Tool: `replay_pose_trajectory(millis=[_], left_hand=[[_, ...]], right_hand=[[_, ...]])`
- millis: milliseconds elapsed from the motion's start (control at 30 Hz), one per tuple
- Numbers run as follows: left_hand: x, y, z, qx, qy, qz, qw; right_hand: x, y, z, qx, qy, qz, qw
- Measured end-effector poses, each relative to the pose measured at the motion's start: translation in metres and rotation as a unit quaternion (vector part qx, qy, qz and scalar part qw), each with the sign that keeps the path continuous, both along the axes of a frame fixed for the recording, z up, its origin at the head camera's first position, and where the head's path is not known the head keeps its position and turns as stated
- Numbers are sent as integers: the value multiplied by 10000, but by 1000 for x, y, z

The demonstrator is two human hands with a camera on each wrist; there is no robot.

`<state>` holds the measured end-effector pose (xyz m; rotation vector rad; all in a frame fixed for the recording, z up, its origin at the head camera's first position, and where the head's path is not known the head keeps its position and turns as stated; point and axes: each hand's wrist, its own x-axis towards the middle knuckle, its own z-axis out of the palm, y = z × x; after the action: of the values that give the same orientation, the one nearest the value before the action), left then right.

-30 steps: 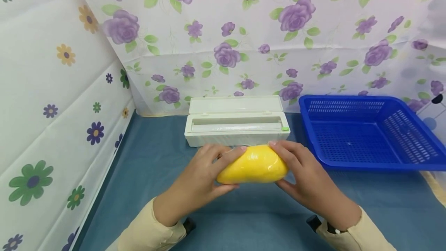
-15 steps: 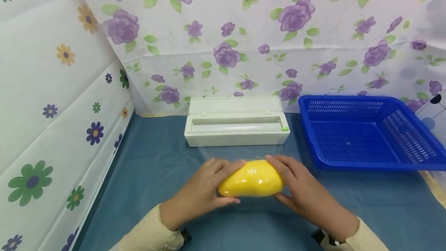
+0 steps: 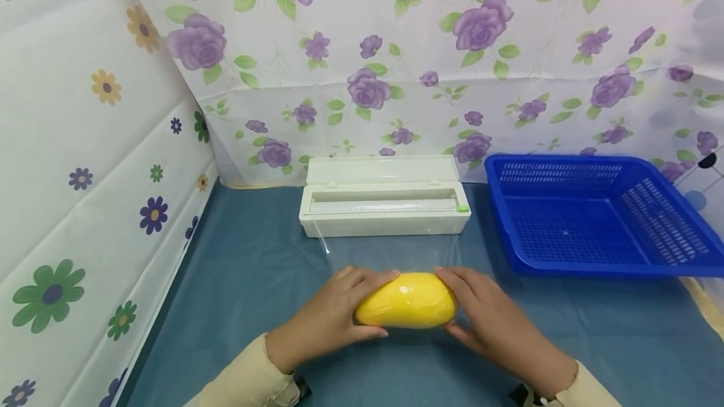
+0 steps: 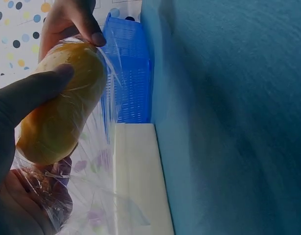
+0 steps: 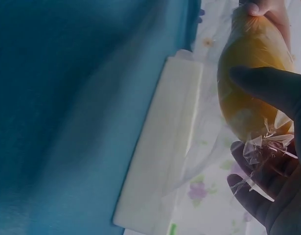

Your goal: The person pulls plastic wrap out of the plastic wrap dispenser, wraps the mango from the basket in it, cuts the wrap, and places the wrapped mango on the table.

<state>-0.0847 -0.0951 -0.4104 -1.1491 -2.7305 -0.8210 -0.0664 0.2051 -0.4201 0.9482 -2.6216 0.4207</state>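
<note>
While clear film (image 3: pixel 390 252) is spread from the white box (image 3: pixel 384 226), the yellow object (image 3: pixel 408 301) is gripped between both hands (image 3: pixel 334 309) (image 3: pixel 491 319).

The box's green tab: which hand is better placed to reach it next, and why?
Likely the right hand: the green tab sits nearer it, and the left hand also holds the yellow object.
</note>
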Motion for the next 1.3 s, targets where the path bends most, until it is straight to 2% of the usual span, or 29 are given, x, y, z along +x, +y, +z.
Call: replay_pose_trajectory(millis=[233,467,600,733,833,1167,1300], left_hand=[[-3,1,-6,-63,-243,41,9997],[-6,2,-10,-123,-422,39,9990],[-9,3,-12,-110,-596,15,9982],[-11,2,-13,-80,-776,-8,9970],[-13,1,-14,-98,-906,-4,9958],[-22,1,-24,-119,-1526,23,9882],[-25,0,-29,-176,-1610,16,9868]], right_hand=[[-2,1,-10,113,-202,-71,9997],[-2,3,-7,185,-531,-137,9983],[-2,-2,-2,46,-317,-86,9995],[-2,-15,0,-72,-22,276,9996],[-4,-25,-4,-39,30,531,9986],[-19,-41,-16,164,-169,638,9977],[-25,-43,-20,219,-201,668,9973]])
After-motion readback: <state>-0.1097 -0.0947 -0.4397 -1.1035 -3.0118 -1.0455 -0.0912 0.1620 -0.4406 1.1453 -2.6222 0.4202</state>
